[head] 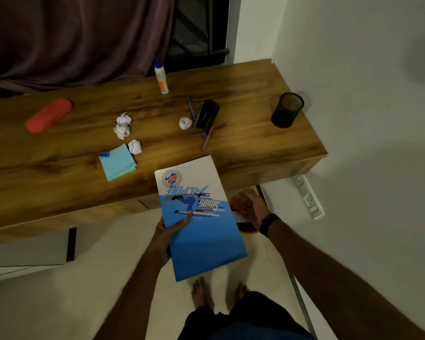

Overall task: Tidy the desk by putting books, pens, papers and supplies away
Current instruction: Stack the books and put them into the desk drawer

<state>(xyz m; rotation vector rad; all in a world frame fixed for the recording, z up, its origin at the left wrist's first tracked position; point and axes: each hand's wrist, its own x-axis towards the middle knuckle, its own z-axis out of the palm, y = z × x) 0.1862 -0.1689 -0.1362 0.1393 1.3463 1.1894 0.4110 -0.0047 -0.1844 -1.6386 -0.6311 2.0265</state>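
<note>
My left hand grips a blue and white notebook by its left edge, thumb on the cover, in front of the wooden desk. My right hand reaches below the desk's front edge and touches something white and orange there, partly hidden by the notebook. On the desk lie a bunch of pens, several crumpled paper balls, a blue sticky-note pad, a red case and a glue bottle. A black mesh pen cup stands at the right end.
A dark curtain hangs behind the desk, beside a dark window. A white wall closes the right side, with a power socket low on it. A white drawer unit sits under the desk at left. My bare feet stand on light floor tiles.
</note>
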